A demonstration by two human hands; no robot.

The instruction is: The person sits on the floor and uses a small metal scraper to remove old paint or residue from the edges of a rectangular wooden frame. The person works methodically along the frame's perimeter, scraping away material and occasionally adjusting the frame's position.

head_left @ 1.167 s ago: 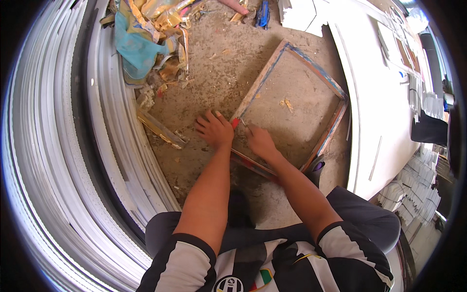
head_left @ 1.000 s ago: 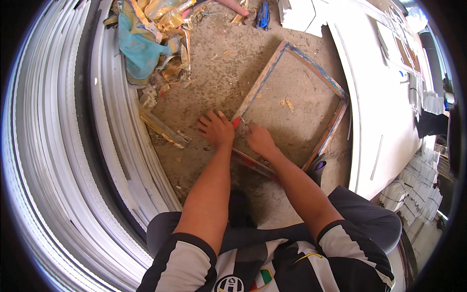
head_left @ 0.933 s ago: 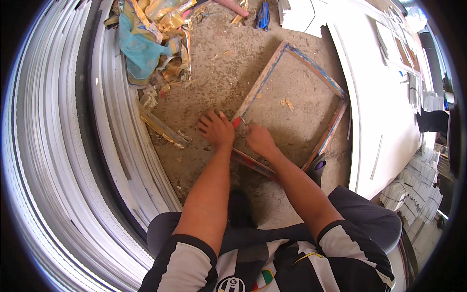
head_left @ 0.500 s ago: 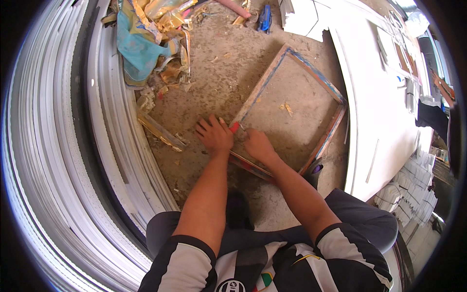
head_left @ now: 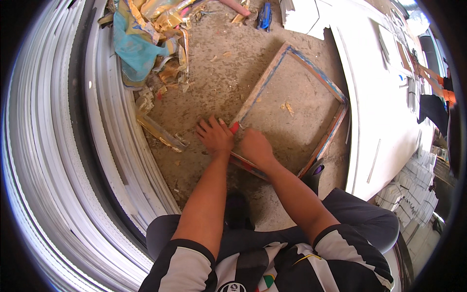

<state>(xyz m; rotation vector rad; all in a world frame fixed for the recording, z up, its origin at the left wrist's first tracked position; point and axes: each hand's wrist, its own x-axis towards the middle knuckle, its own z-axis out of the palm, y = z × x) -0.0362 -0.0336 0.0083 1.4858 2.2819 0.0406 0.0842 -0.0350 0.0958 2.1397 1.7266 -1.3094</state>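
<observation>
A rectangular wooden frame (head_left: 262,90), stained with blue and red paint, lies on the floor in front of me. At its near left corner is my left hand (head_left: 215,138), fingers spread and pressing down. A small red piece (head_left: 234,128) with a short metallic end shows beside that hand's thumb, against the frame's left bar. Just to the right, my right hand (head_left: 257,148) is closed in a fist over the near bar. What it grips, if anything, is hidden beneath the fingers.
Stacked white strips (head_left: 53,146) line the left side. Crumpled film and a teal cloth (head_left: 136,53) lie far left, near a wood scrap (head_left: 163,134). A blue tool (head_left: 264,17) is at the back. White sheets (head_left: 374,121) stand right, beyond them a person's orange sleeve (head_left: 445,90).
My right hand has turned slightly and shifted a little toward me. My left hand and the frame stay in place. An orange sleeve has come into sight at the far right.
</observation>
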